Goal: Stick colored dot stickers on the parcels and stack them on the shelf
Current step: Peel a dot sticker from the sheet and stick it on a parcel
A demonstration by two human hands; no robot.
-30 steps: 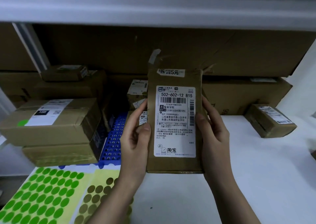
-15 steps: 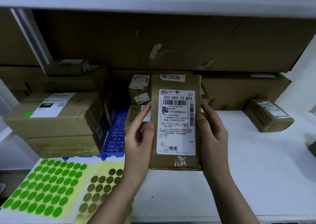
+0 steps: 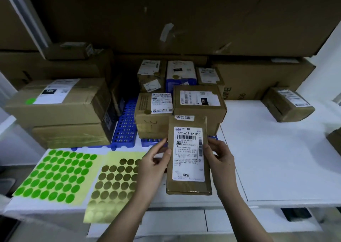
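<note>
A flat brown parcel (image 3: 188, 187) with a white shipping label is held upright-facing over the white shelf surface (image 3: 276, 158). My left hand (image 3: 154, 165) grips its left edge, thumb on the front. My right hand (image 3: 220, 160) grips its right edge. A sheet of green dot stickers (image 3: 55, 175) lies at the left, and a sheet of gold dot stickers (image 3: 114, 184) lies beside it, partly under my left forearm. Behind the parcel stand several small labelled parcels (image 3: 199, 105), some bearing gold dots.
Two stacked large boxes (image 3: 60, 101), the top one with a green dot, sit at the left. Blue perforated trays (image 3: 125, 127) lie under the parcels. A lone small parcel (image 3: 287, 103) rests at the right. Big cartons (image 3: 184, 20) fill the back.
The view has tilted down and the parcel has come lower and nearer the shelf's front edge. Both hands keep their hold on its sides.
</note>
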